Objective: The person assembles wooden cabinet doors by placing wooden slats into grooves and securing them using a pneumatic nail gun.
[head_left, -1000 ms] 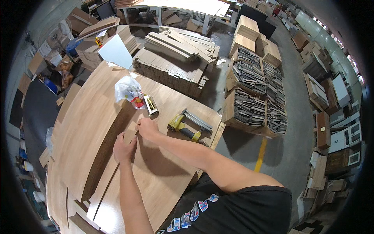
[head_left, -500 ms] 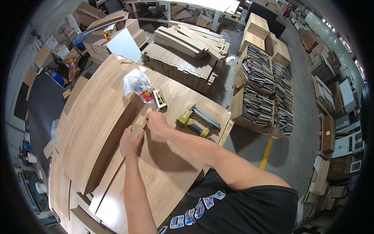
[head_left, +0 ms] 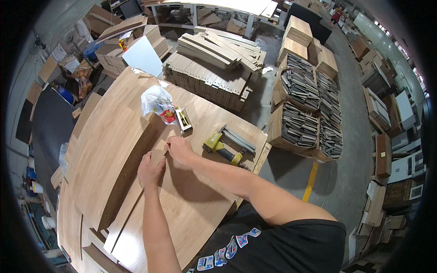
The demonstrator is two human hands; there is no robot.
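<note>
My left hand [head_left: 151, 170] is closed on the near end of a small light-wood strip [head_left: 158, 155]. Fingers of my right hand [head_left: 179, 149] pinch the same strip at its far end; their tips are partly hidden. Beneath lies a wide wood-grain panel [head_left: 195, 193]. Along its left rises a stack of wood-grain boards [head_left: 104, 159] with a raw particleboard edge. A yellow-green nail gun [head_left: 223, 145] rests on the panel to the right of my right hand. Beyond my hands sit an open small box [head_left: 183, 120] and a white plastic bag [head_left: 156, 101] with red print.
Past the bench's far edge stands a stack of drilled panels [head_left: 205, 79] with loose wooden strips [head_left: 218, 48] on top. On the floor to the right, large cartons [head_left: 276, 127] hold many dark offcuts, near a yellow floor line [head_left: 311, 182]. A person [head_left: 337, 16] is far off.
Both hands stay on the wooden strip and shift only slightly. The whole view has moved a little. The nail gun, box and bag stay in place on the panel.
</note>
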